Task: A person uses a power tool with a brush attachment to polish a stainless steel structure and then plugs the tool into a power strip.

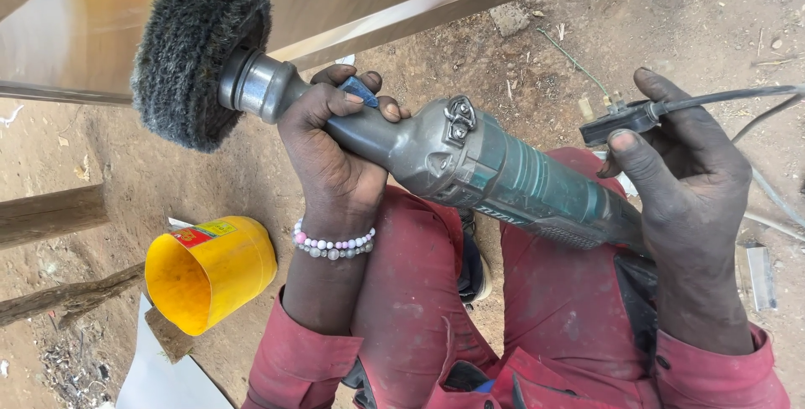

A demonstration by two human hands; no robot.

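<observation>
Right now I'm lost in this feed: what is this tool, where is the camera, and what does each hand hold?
One camera, worn on the person's head, looks down at their lap. The left hand grips the neck of a green-grey power polisher, just behind its dark fluffy buffing wheel. The right hand holds the black plug of a cable. Behind the wheel stands a shiny metal sheet. On the dirt ground lies a yellow plastic container on its side.

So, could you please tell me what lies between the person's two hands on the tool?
In the head view, the grey and teal body of the power polisher spans from the left hand to the right hand.
</observation>
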